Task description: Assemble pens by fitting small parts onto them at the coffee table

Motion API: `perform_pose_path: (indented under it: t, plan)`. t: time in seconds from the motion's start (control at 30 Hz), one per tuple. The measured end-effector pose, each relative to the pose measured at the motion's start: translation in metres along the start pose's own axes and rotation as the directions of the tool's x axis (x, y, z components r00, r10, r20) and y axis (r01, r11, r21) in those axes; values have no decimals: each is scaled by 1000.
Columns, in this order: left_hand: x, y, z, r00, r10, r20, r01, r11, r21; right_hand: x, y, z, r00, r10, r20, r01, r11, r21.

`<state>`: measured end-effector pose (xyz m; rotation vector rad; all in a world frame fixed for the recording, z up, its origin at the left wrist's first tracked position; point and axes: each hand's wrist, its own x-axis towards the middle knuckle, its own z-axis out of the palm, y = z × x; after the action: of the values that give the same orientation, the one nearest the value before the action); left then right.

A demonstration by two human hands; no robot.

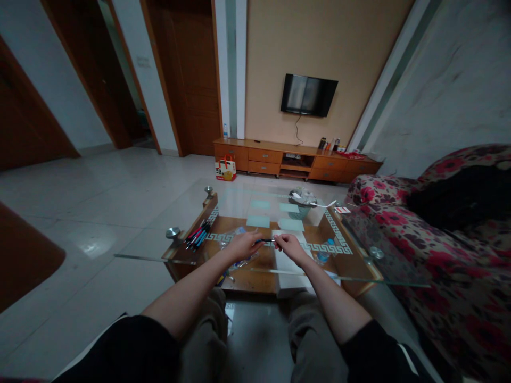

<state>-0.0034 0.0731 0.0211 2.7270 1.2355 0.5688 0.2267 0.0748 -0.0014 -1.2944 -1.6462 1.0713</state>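
Over the glass coffee table (151,246), a slim dark pen (265,240) lies level between my two hands. My left hand (246,244) grips its left part with closed fingers. At the other end, my right hand (290,247) pinches the pen's pale tip between thumb and fingertips. Fingers hide much of the pen, so its details are unclear. Several pens (197,235), with dark, blue and red parts, lie in a pile left of my left hand. Clear plastic packaging (251,259) is near my left forearm. Below my right hand is a white box (288,282).
A basket (300,211) filled with bags stands toward the table's far right. A water bottle (325,251) shows near my right forearm, and a small card (342,210) lies at the right. A floral sofa (447,226) borders the right side; a TV cabinet (263,154) stands beyond.
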Motion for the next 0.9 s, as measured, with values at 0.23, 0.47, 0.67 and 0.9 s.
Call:
perform_pose_path:
  t: [0.23,0.47,0.67,0.9]
  plan:
    - [-1,-4,2,999,-30,33,30,1000,-3,-4,-7,0,999,-45,2,44,998,33]
    - [-2,-7,4,999,-25,35,25,1000,-4,-7,-10,5,1000,23,-13,-22,994,106]
    - [-3,-9,6,997,-35,61,38,998,-44,-4,-2,6,999,9,-35,-4,992,130]
    - [-1,-12,11,998,4,56,2,995,-98,1,8,6,994,-32,-102,42,995,96]
